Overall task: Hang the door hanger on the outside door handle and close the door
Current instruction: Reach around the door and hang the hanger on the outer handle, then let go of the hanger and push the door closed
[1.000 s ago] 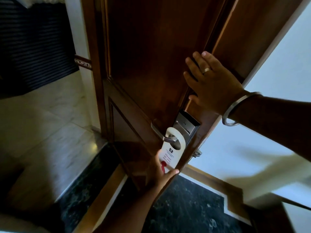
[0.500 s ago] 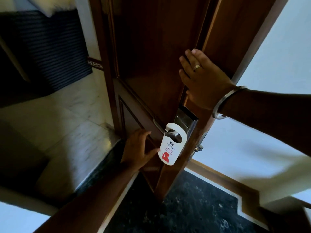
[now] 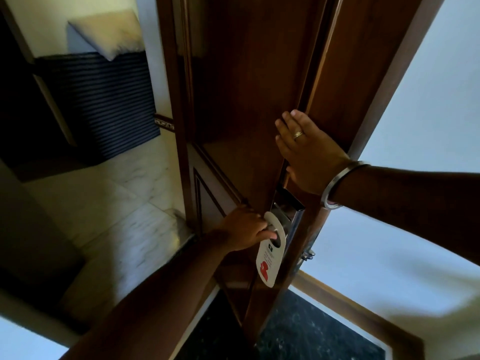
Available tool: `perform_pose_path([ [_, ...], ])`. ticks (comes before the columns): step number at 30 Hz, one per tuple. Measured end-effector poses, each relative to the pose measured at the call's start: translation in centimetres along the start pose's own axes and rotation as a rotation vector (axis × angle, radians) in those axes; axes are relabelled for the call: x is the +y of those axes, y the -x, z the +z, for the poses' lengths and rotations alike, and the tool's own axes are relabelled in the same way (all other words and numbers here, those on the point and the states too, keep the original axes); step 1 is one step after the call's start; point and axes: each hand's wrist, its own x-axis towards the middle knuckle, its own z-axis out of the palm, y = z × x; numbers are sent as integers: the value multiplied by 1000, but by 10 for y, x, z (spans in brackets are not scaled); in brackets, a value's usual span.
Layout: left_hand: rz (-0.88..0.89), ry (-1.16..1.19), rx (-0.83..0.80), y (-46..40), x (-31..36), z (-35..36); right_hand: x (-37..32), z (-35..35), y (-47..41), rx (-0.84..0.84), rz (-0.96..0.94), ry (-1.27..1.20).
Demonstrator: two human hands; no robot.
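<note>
1. Head view shows the left hand (image 3: 246, 228) curled around the door handle (image 3: 272, 231), at about 6 o'clock in the picture.
2. The door hanger (image 3: 270, 255) is on that handle. It sits just at 3 o'clock from the left hand, touching its fingers, and its long side points down toward 6 o'clock.
3. The right hand (image 3: 309, 154) is flat and open, with fingers spread on the edge of the wooden door (image 3: 246, 100). It holds nothing and sits at about 1 o'clock from the hanger.
4. The left hand is the nearer one to the hanger.
5. The hanger is a white card with a rounded top, a hole for the handle, small print and a red shape near the bottom.
6. The door is open, so I think closing it comes next.
</note>
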Motion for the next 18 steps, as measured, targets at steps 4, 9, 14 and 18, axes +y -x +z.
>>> perform_pose_path([
  [4,-14,-9,9,7,-1,-3,2,-6,2,12,-14,-15],
  [9,-1,-14,89,31,-2,-13,-2,-28,5,2,-54,-42],
  [14,-35,33,27,74,-15,-29,-12,-67,15,86,-39,-155],
  [18,-161,36,-86,126,-32,-50,-16,-104,17,395,-135,-323],
])
